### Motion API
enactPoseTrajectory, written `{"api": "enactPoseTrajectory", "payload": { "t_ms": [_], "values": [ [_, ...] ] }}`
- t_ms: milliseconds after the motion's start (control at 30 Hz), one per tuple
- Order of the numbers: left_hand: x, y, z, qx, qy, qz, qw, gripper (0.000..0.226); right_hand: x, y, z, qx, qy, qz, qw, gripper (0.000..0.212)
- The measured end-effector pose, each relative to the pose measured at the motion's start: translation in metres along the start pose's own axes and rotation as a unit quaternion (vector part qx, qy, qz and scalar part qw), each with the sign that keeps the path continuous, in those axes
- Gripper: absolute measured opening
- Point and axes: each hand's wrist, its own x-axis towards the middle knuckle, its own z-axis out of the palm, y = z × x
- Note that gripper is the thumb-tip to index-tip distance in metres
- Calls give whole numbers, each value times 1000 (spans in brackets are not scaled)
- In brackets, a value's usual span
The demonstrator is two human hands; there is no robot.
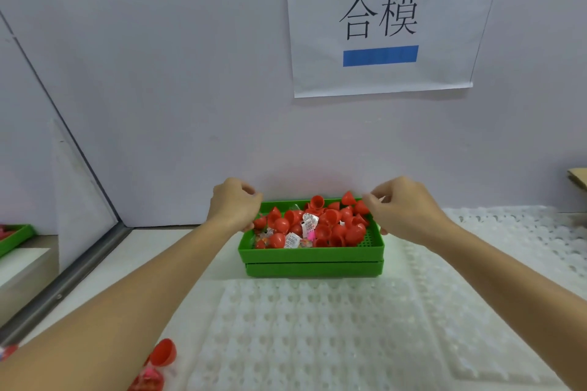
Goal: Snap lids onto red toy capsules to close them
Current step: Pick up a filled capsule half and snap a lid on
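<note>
1. at the far edge of the tabletop [317,327], against the wall, the head view shows a green tray [311,252] stacked on a second one and heaped with red capsule halves [330,222] and small printed packets [309,220].
2. what could go wrong: the heap rises above the rim at the back, so a tilt or a quick pull on the tray would likely spill halves over the edge; the bumpy white mat [349,343] underneath could catch the lower tray and jolt the load.
3. the left hand [235,203] reaches forward on a straight arm, knuckles up, its fingers curled over the tray's left rim; the grip looks clenched on the tray, though the fingertips are hidden.
4. the right hand [397,206] mirrors it at the tray's right rear corner, fingers bent down; they seem to pinch the rim, but whether they hold the rim or a capsule half i cannot tell.
5. near the lower left, beside the left forearm, one loose red half [163,352] lies on the tabletop by some pink items.
6. no lid is being snapped on yet, as i judge it.
</note>
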Motion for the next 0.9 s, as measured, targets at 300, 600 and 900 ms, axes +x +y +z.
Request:
{"api": "enactPoseTrajectory", "payload": {
  "t_ms": [300,600,900],
  "values": [
    [-120,-9,-58,164,-146,44,975,18,-102,23,-3,148,39,16,988,21],
    [-212,-38,-68,299,-151,-21,942,25,-176,49,1,216,76,53,972,20],
    [-239,-48,-65,376,-158,-33,912,26,-198,61,8,232,111,47,965,24]
  ]
}}
